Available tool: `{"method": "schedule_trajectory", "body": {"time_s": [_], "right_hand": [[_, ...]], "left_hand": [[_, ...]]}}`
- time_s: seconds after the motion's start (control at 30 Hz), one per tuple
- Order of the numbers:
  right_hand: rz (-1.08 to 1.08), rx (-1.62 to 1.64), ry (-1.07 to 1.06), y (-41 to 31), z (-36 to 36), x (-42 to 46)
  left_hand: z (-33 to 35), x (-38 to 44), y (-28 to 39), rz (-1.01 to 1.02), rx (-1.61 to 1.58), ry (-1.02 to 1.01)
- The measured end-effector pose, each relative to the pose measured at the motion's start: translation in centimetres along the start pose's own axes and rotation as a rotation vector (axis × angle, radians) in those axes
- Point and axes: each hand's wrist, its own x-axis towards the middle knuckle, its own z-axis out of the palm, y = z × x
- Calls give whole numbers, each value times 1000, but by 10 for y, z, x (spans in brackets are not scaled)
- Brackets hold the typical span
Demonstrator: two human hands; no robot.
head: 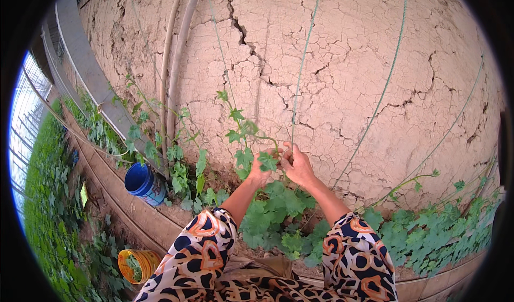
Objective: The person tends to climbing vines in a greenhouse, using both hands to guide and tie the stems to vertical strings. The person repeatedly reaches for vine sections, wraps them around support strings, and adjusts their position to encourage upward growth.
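Note:
Both my hands meet near the middle of the view, in front of a cracked earthen wall (341, 81). My left hand (262, 168) is closed around a green vine stem (273, 139), whose curved tip bends down between my hands; a leaf (268, 161) covers part of the fingers. My right hand (298, 164) has its thumb and fingers pinched at a thin green twine (299, 89) that runs up the wall. To the left, another leafy vine (237, 117) climbs beside its own twine. Broad-leaved plants (269, 213) grow below my wrists.
A blue bucket (140, 181) and an orange bucket (138, 264) holding green cuttings stand at the left. Two poles (178, 61) and a grey curved beam (92, 61) rise along the wall. More twines and low vines (433, 229) lie to the right.

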Motion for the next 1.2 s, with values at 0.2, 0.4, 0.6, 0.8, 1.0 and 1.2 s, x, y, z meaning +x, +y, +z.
{"method": "schedule_trajectory", "body": {"time_s": [0.2, 0.4, 0.6, 0.8, 1.0, 1.2], "right_hand": [[-461, -384, 284, 36, 3, -53], [-95, -732, -68, 27, -6, -54], [-81, -641, -16, 32, -29, -47], [34, -528, 349, 62, -64, -11], [-158, 610, 81, -2, -39, 12], [47, 526, -248, -8, -58, 12]], "left_hand": [[26, 10, 0, -36, 71, 108], [54, -4, 2, 220, 489, -187], [50, -5, 13, 504, 687, -375], [53, 6, 23, -4, 269, -224], [34, 10, 33, -240, 105, -267], [42, 10, 33, -351, -302, -225]]}}
